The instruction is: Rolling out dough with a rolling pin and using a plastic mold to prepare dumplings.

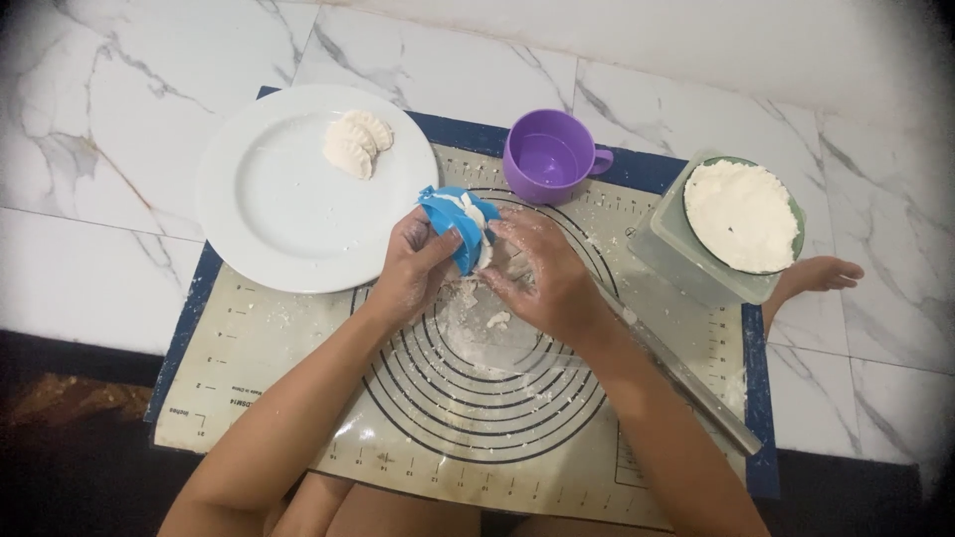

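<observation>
White marble floor tiles carry a pastry mat (pixel 557 467) with a dark blue border and printed circles, dusted with flour at its middle. Both hands meet over the far part of those circles. The left hand (pixel 413 268) closes around a blue dumpling press (pixel 453 224), fingers wrapped under its folded halves, so the hinge sits in the palm and the mould stays shut on the white dough that shows at its seam. The right hand (pixel 537 273) curls beside it, fingertips touching the press's right edge and the dough there; it seems to be steadying or picking at the seam, though I cannot tell whether it truly grips anything.

At the mat's far left corner a white plate (pixel 259 219) overlaps the border, with two folded dumplings (pixel 356 144) near its far rim, kept away from the floury work area. A purple cup (pixel 552 154) stands at the far edge, just beyond the press, within easy reach. At the right edge a pale container holds a bowl of flour (pixel 744 214). A metal rolling pin (pixel 686 378) lies slanting along the right side, partly under the right forearm. A bare foot (pixel 816 273) rests just past the container.
</observation>
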